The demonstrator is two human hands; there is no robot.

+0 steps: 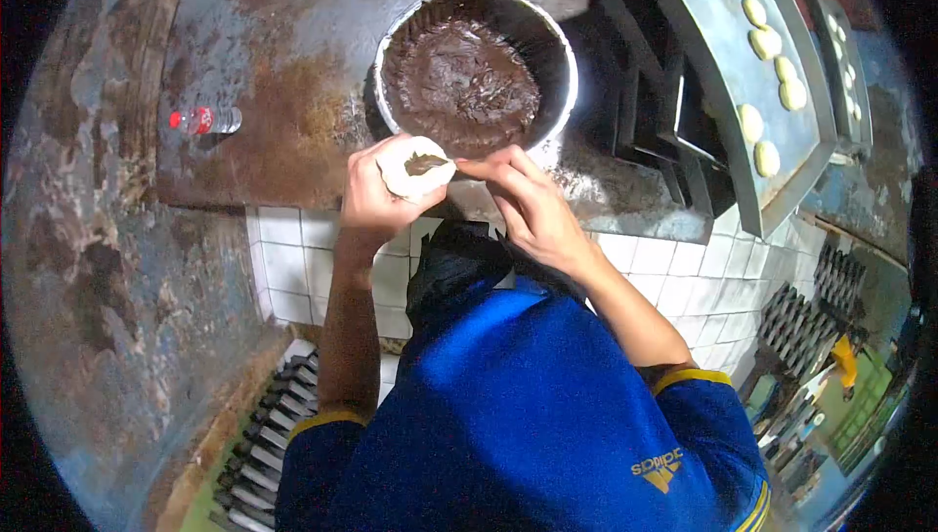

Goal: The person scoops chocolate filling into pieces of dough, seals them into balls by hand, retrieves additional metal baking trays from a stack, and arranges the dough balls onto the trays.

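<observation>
In my left hand (369, 202) lies a flat round of pale dough (396, 170), cupped in the palm, with a dab of dark filling showing in its middle. My right hand (535, 208) reaches in from the other side, and its thumb and fingertips pinch the right edge of the dough. Just beyond both hands stands a large round metal pot (571, 78) with a pale rim. Thick dark brown paste (464, 73) fills much of it, its surface rough and uneven.
A bottle with a red cap (205, 121) lies on the stained worktop (283, 34) at left. At right, a metal tray (703, 4) holding several pale dough pieces (765, 43) rests on stacked dark trays (640, 92). Another tray with dough stands farther right. White tiles (283, 258) line the counter front.
</observation>
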